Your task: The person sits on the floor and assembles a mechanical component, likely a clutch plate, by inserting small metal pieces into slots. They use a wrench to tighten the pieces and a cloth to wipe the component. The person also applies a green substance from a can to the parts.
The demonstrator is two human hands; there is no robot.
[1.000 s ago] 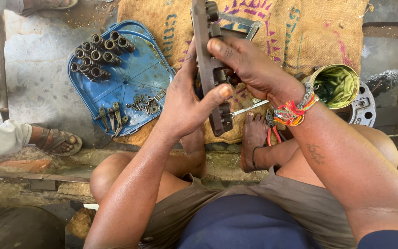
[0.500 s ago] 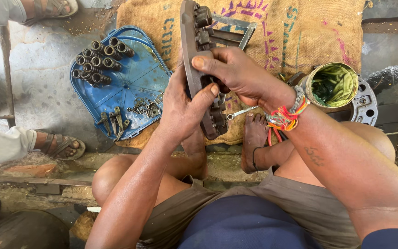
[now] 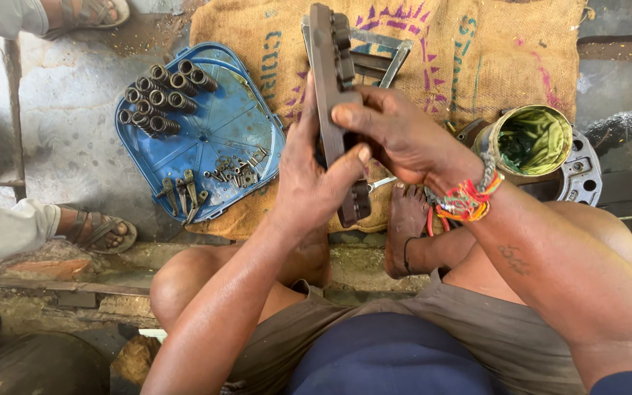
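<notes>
Both hands make the grip on one long dark metal block [image 3: 334,80], which stands on edge above the person's lap, its far end toward 12 o'clock. The left hand [image 3: 309,183] wraps the block from 9 o'clock with fingers pressed together on its side and the thumb across the near end. The right hand [image 3: 396,139] closes on it from 3 o'clock, the thumb laid flat on the top edge.

Under the block lies a burlap sack [image 3: 477,66] on the floor. At 10 o'clock, a blue plastic tray [image 3: 221,132] rests partly on the sack; it carries a group of coil springs [image 3: 162,99] at its far side and small metal pieces [image 3: 235,172] near its near edge. At 3 o'clock stands a tin can [image 3: 532,143] with green cloth inside.

To do this well, I judge the left hand should carry the weight steadily, so the right thumb can work along the edge without the block tilting.
</notes>
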